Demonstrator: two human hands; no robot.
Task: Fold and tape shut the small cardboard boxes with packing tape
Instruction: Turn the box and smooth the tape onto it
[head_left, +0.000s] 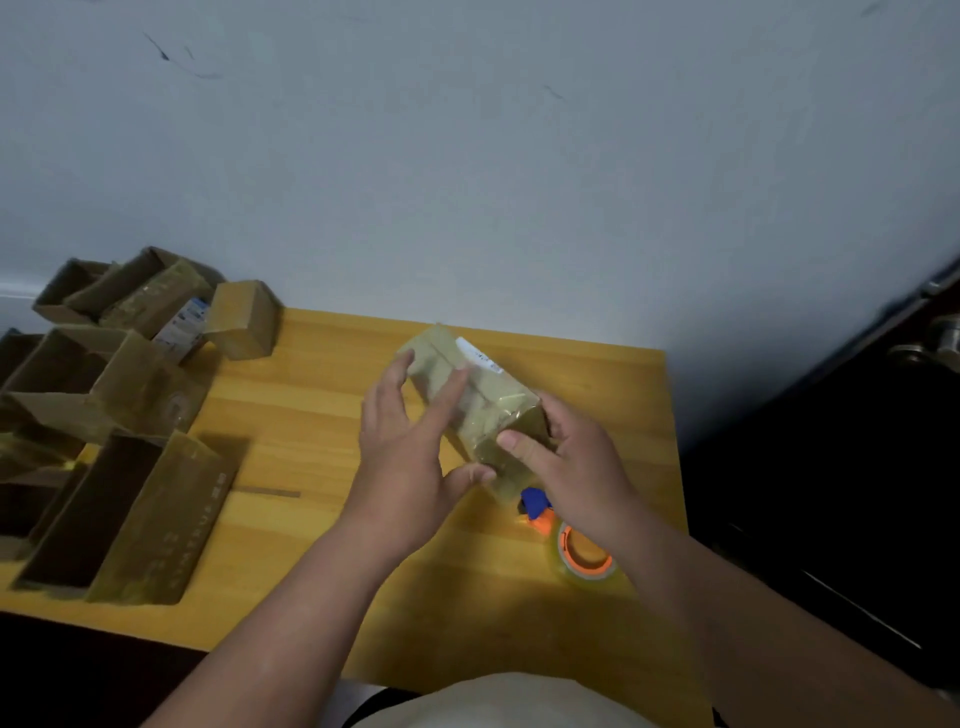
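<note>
Box (470, 410) mid-desk (311, 415), between both hands. Open boxes (104, 467) at 9 o'clock. Tape roll (584, 556) at 5 o'clock, under right forearm.

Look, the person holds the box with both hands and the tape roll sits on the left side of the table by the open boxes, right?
Not quite. The head view shows the tape roll on the table's right side, under the right hand's wrist. Both hands do hold the box; the left hand too. The open boxes are left.
</note>
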